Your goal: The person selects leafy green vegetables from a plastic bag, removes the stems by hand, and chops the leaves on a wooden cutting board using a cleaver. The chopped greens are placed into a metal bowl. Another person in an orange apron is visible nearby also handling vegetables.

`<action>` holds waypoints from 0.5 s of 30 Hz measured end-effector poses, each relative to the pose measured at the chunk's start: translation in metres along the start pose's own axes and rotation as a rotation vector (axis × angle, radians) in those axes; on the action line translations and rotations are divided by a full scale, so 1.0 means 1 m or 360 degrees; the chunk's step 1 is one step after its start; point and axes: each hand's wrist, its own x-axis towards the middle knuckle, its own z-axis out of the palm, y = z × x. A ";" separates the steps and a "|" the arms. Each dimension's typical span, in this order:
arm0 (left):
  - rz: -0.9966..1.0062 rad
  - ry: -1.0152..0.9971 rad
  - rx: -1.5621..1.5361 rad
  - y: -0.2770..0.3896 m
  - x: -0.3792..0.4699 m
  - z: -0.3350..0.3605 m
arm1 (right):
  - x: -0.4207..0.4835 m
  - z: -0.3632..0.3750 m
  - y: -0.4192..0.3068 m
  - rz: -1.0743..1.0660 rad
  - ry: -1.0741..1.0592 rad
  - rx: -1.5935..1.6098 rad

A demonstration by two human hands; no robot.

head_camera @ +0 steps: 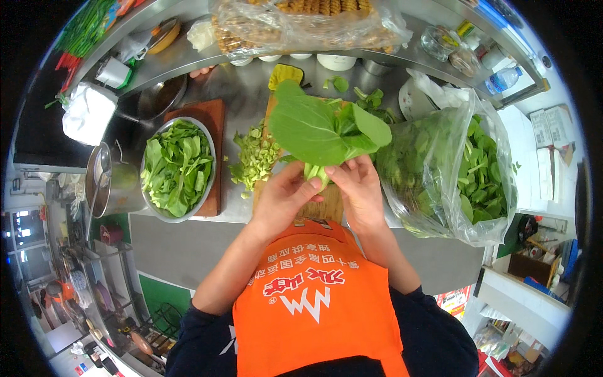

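Note:
Both hands are on a leafy green head like bok choy (311, 127), held above a wooden cutting board (325, 205). My left hand (287, 191) grips its pale stem base from the left. From the other side, my right hand (360, 184) pinches the same stems with thumb and fingers. The broad leaves spread away from me and hide much of the board. Left of the board lies a heap of cut stem ends (254, 155). A metal bowl (213, 174) farther left is full of loose green leaves (176, 165).
A clear plastic bag (438, 188) of greens stands on the right, with loose leaves (372, 99) behind the board. A yellow cloth (285, 76) lies at the back. Left are a metal pot (120, 188) and a reddish board (216, 136). A shelf (188, 61) holds bagged twisted snacks (306, 28).

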 end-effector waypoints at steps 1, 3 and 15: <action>0.0020 0.0006 0.0062 -0.001 -0.001 0.001 | 0.000 -0.001 0.000 0.0016 0.0073 0.0056; 0.0022 -0.0008 0.0151 -0.003 -0.001 0.001 | 0.002 -0.003 0.001 -0.0025 0.0090 0.0197; -0.0122 -0.0172 0.0005 -0.014 -0.002 -0.005 | 0.006 -0.003 -0.009 0.0110 0.0373 0.0311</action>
